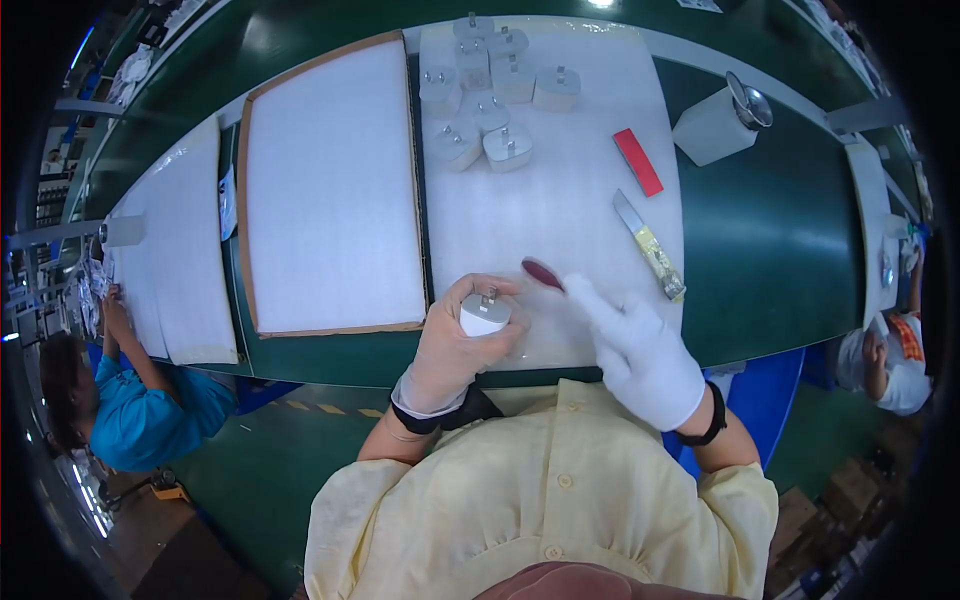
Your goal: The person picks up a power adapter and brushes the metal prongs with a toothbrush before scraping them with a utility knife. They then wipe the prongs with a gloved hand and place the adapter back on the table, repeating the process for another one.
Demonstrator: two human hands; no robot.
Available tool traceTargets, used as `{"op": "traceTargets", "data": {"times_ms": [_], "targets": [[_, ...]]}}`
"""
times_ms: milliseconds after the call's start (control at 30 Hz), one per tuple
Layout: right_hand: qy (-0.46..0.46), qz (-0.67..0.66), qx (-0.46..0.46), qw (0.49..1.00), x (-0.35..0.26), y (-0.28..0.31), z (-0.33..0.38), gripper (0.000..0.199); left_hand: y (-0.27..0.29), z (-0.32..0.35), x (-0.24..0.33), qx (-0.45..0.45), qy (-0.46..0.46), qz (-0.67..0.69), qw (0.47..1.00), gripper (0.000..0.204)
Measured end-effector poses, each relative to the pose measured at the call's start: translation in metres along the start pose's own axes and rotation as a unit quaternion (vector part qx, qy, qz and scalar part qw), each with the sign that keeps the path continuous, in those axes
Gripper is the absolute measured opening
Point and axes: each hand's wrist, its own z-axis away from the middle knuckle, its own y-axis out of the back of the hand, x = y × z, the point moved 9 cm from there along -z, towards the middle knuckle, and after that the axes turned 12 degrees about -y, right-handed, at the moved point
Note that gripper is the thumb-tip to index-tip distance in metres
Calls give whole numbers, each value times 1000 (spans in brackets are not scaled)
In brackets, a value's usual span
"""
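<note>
My left hand [450,345], in a thin pale glove, is closed around a white plug charger [484,318], its metal prongs pointing up. My right hand [645,360], in a white fabric glove, grips a small tool with a dark red, rounded flat end [542,273]; the rest of the tool is hidden by the fingers. That red end is to the right of the held charger and apart from it. Farther off on the white foam mat [560,215] stands a group of several similar white chargers [508,148], prongs up.
Right on the mat lie a red bar [638,162] and a knife [650,246] with a tape-wrapped handle. Beyond them stands a white bottle [715,128] with a metal top. To the left is a foam-lined tray [330,190] with a brown rim. Co-workers sit at both sides.
</note>
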Motion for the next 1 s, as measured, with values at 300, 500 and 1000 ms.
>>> {"op": "traceTargets", "data": {"times_ms": [300, 500, 1000], "targets": [[18, 184, -27, 982, -26, -32, -9, 68, -2, -4, 4, -17, -29, -136, 990, 28], [23, 179, -73, 981, -14, -44, -7, 66, 3, 2, -22, 22, 61, 5, 998, 29], [-10, 129, -59, 990, -12, -20, -14, 65, -9, -11, -3, -66, 32, -119, 990, 40]]}}
